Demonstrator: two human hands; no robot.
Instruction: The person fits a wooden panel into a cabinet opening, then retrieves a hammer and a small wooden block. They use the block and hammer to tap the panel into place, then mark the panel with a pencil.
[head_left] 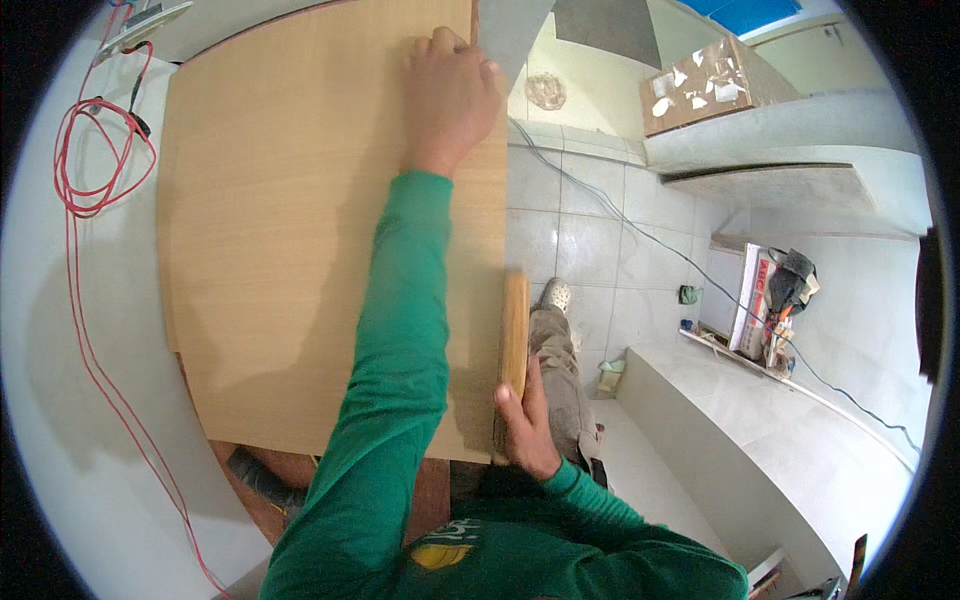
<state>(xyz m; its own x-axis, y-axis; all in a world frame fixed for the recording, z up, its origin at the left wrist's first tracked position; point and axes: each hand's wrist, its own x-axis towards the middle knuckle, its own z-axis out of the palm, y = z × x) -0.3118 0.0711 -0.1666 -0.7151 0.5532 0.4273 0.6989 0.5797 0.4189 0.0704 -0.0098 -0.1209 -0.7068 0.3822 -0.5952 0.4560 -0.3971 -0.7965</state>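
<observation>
A large sheet of light wood-grain board (280,220) lies flat in front of me. My left hand (452,95) is stretched out over its far right part, back of the hand up. Its fingers are curled and closed, and the hand hides whatever they may hold. At the near right edge of the board, my right hand (530,425) grips the near end of a narrow wooden block (514,335). The thumb lies on top of the block, and the fingers wrap its right side. The block runs lengthwise along the board's edge.
A red cable (105,155) hangs coiled on the left. Across the tiled floor (585,235) on the right runs a dark cable (655,232). A box with a dark cloth (793,280) on it stands farther right. A dark hose-like tube (262,478) shows below the board's near edge.
</observation>
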